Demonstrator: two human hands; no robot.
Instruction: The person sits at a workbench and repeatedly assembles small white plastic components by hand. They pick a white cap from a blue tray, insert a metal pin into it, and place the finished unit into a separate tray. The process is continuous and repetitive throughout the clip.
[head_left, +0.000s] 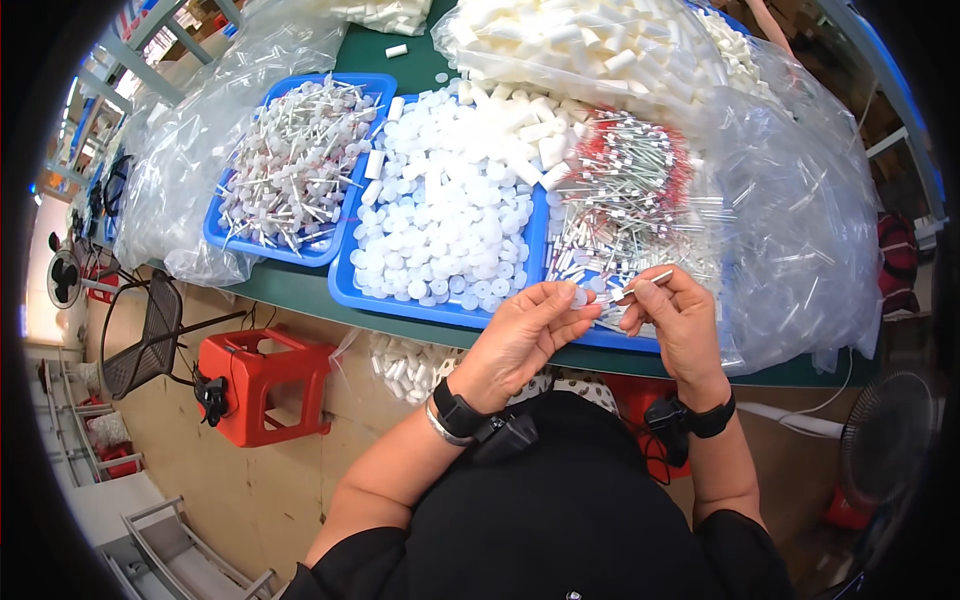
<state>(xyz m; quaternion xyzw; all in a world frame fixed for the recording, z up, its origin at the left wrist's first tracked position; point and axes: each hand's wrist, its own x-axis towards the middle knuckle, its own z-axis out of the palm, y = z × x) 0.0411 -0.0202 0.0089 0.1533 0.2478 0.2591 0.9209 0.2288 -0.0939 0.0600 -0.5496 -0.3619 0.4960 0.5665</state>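
Head view: the left hand (525,335) is pinching a small white cap (579,297) over the blue tray (345,285); the right hand (678,322) is gripping a thin tube (648,283). Both look light, stiff and slippery, so fingertip holds at the ends suit them.

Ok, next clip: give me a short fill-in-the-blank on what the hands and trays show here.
1. The right hand pinches a thin clear ____ with a metal tip.
2. The left hand holds a small white ____ at its fingertips.
3. The trays holding the parts are ____ in colour.
4. On the floor left of the person stands a ____ plastic stool.

Missing words: tube; cap; blue; red
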